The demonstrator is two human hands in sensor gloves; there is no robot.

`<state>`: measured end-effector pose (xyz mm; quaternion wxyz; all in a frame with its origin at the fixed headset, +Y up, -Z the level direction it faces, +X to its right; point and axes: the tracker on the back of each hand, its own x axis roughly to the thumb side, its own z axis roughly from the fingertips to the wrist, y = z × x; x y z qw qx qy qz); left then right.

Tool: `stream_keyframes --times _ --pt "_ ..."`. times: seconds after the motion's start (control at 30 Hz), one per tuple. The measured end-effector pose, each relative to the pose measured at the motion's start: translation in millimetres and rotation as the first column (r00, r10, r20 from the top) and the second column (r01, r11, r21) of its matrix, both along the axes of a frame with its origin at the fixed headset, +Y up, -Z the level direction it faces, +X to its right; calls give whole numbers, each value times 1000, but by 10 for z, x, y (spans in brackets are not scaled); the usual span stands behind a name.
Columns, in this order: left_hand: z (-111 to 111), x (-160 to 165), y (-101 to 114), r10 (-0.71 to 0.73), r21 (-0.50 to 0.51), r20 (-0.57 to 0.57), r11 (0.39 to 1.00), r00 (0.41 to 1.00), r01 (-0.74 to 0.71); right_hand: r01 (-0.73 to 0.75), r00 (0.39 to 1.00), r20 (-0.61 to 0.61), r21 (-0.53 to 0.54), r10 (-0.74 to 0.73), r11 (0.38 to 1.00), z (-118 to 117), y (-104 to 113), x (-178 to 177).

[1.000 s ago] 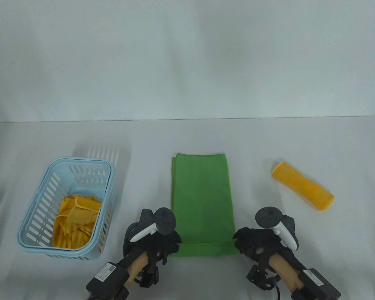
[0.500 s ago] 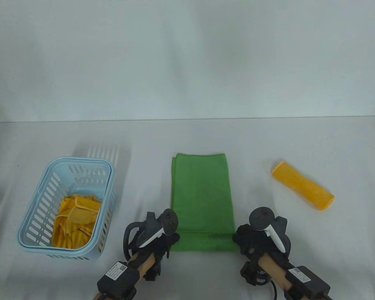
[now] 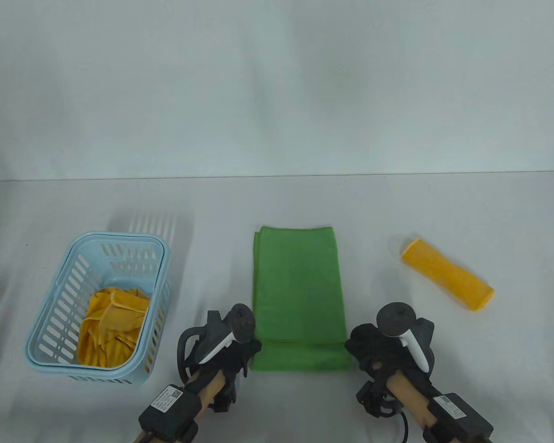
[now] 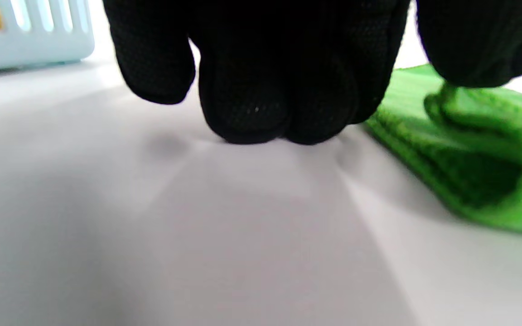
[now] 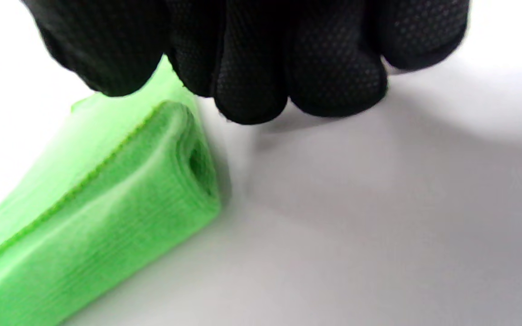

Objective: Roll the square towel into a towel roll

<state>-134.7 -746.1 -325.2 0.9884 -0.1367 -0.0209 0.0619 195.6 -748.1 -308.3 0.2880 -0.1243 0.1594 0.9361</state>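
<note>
A green towel (image 3: pixel 298 286) lies as a long folded strip in the middle of the table, its near end turned over into a short roll (image 3: pixel 300 356). My left hand (image 3: pixel 248 351) is at the roll's left end, with the thumb on the green fold (image 4: pixel 469 172) and the curled fingers (image 4: pixel 252 104) touching the table beside it. My right hand (image 3: pixel 361 350) is at the right end. Its curled fingers (image 5: pixel 252 90) hang just over the roll's open end (image 5: pixel 107 208).
A light blue slotted basket (image 3: pixel 120 237) with crumpled yellow cloths (image 3: pixel 111 327) stands at the left, its wall (image 4: pixel 25 45) showing in the left wrist view. A rolled yellow towel (image 3: pixel 448 274) lies at the right. A white cloth covers the table.
Both hands have turned the towel's near end over and away from me. The roll has thickened and its near edge sits a little farther up the table.
</note>
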Motion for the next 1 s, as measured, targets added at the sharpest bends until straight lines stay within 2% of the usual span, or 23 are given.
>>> stream_keyframes --times 0.17,0.33,0.43,0.53,0.67,0.87,1.0 --pt "59 71 197 12 92 65 996 998 -18 -8 997 -70 104 16 995 56 181 -84" --pt "214 308 318 -52 162 234 987 971 14 25 963 -268 157 18 987 154 273 -302" --pt "274 426 278 -89 136 355 990 930 43 -15 931 -359 154 70 988 188 235 -415" --pt "301 504 186 -126 102 418 991 900 92 -144 895 -397 177 205 974 207 141 -507" --pt "307 523 66 -192 93 418 981 888 169 -239 859 -416 186 297 953 219 10 -572" --pt "325 520 -4 -228 94 427 974 875 207 -324 816 -429 215 387 921 249 -80 -608" --pt "315 502 -25 -215 80 416 977 884 200 -408 747 -437 293 501 865 264 -109 -639"
